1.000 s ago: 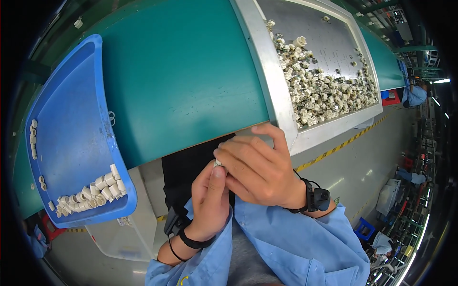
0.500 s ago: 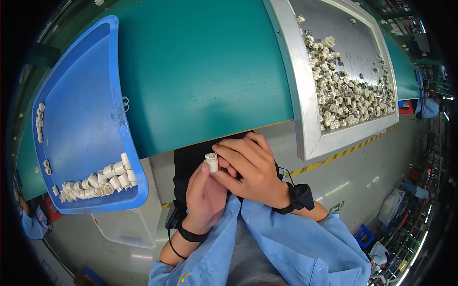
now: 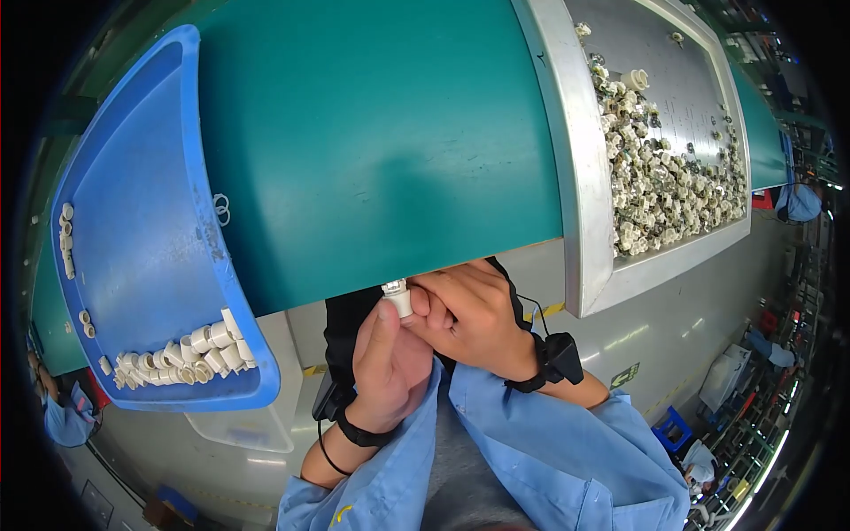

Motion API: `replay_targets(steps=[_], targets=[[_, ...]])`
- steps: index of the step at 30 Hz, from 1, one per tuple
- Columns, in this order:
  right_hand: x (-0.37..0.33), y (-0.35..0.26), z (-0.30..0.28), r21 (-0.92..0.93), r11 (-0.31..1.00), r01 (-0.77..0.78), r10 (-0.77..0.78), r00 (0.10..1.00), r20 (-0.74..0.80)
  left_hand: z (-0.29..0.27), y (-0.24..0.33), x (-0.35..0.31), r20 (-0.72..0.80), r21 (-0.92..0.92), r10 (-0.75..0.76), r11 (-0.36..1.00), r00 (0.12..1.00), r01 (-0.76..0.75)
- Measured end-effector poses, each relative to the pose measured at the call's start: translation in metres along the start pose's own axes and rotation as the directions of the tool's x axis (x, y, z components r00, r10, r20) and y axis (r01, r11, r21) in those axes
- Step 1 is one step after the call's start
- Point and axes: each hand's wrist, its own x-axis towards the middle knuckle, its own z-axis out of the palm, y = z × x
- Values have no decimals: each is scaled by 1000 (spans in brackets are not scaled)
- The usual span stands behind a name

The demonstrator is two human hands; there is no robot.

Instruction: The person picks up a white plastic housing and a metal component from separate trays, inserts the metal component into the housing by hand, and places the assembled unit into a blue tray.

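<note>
In front of my body, just below the bench edge, I hold a white lamp socket [image 3: 400,304], a short cylinder with a notched insert showing at its top. My left hand [image 3: 388,361] is closed on it, the thumb lying against its lower left side. The curled fingers and thumb of my right hand [image 3: 478,317] press on its right side. Whether a smaller part sits between those right fingers is hidden.
On the left of the green bench [image 3: 381,150] stands a blue tray [image 3: 142,212] with white cylindrical sleeves [image 3: 199,347] along its near side. Two small rings [image 3: 221,210] lie beside it. A metal-framed tray [image 3: 584,212] at right holds many small white-and-metal parts [image 3: 660,190].
The bench and trays sit slightly shifted in view. My right fingers have moved from the socket's top down to its right side, and the socket tilts a little.
</note>
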Motion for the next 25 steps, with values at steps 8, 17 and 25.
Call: replay_targets(steps=[8, 17, 25], targets=[[-6, 15, 3, 34, 999, -10, 8, 998, 65, 7, -5, 0, -59, 60, 31, 998, 998, -28], [-14, 20, 10, 83, 996, -25, 17, 995, 95, 17, -3, 1, -148, 131, 70, 990, 986, -50], [-19, 22, 21, 230, 972, -55, 41, 997, 67, 1, -12, -4, -108, 294, 118, 952, 987, -82]])
